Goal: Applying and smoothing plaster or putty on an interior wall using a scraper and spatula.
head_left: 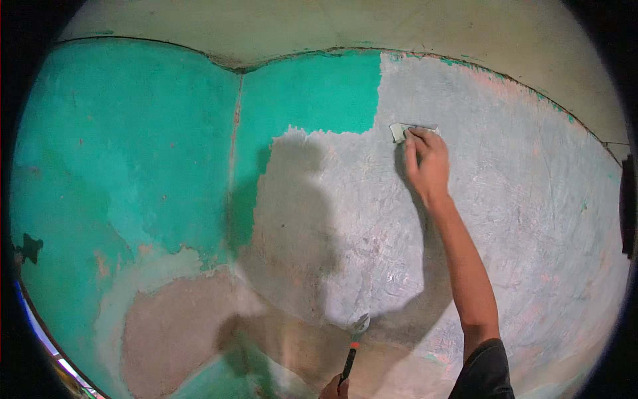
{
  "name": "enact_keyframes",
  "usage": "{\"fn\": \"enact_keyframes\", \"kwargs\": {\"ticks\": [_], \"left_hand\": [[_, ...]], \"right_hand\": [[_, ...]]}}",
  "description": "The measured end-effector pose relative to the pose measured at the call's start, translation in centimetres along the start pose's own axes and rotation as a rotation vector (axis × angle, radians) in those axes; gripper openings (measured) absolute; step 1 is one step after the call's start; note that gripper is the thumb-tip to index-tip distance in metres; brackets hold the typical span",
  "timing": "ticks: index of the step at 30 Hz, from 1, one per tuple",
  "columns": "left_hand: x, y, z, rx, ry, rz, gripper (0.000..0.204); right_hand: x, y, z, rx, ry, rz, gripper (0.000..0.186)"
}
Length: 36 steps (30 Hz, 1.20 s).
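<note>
High on the wall, my right hand (428, 163) is closed on a small pale, flat rectangular piece (399, 132), pressed against the grey-white coated area (379, 219). Whether it is a scraper blade or a folded sheet, I cannot tell. At the lower edge, my left hand (333, 388) grips a putty knife (349, 359) with a black handle, an orange-red band and a metal head pointing up. That hand is mostly cut off by the frame. Bright green paint (319, 90) borders the coated area in a ragged edge, up and to the left of my right hand.
A vertical corner (236, 133) joins the green left wall (133, 146) to the wall I work on. A bare brownish patch (179, 332) lies low on the left. The pale ceiling (332, 26) runs above. Dark shadows of my head and arms fall across the wall.
</note>
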<state>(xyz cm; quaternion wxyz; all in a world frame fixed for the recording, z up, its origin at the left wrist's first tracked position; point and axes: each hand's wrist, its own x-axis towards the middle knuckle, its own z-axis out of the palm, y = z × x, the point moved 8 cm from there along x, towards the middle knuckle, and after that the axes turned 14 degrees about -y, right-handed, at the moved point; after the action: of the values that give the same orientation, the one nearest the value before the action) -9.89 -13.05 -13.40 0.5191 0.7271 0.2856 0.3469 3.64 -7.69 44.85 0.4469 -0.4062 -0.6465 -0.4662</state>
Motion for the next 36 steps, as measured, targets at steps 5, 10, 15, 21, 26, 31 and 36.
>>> {"fn": "enact_keyframes", "kwargs": {"ticks": [5,10,15,21,26,31,36], "left_hand": [[-0.1,1.4,-2.9,0.328,0.23,0.229,0.035],[0.4,7.9,-10.7,0.351,0.035,0.082,0.032],[3.4,24.1,-21.5,0.649,0.326,0.173,0.029],[10.3,38.8,-24.5,1.017,0.593,0.442,0.034],[11.9,39.5,-23.7,1.034,0.579,0.36,0.035],[12.3,39.9,-23.3,1.071,0.578,0.311,0.036],[12.3,41.0,-24.0,1.026,0.537,0.325,0.03]], "right_hand": [[-3.2,-3.8,4.4,-0.177,-0.401,-0.448,0.027],[-6.9,-0.8,1.2,-0.116,-0.174,-0.03,0.028],[-12.6,0.1,-1.6,-0.065,-0.081,0.159,0.029],[-17.9,2.2,-2.4,-0.014,-0.114,0.189,0.034],[-19.7,1.7,-1.4,-0.305,-0.153,0.1,0.047],[-20.1,1.7,-0.9,-0.281,-0.155,0.152,0.046],[-20.0,1.7,-1.2,-0.294,-0.161,0.161,0.045]]}}
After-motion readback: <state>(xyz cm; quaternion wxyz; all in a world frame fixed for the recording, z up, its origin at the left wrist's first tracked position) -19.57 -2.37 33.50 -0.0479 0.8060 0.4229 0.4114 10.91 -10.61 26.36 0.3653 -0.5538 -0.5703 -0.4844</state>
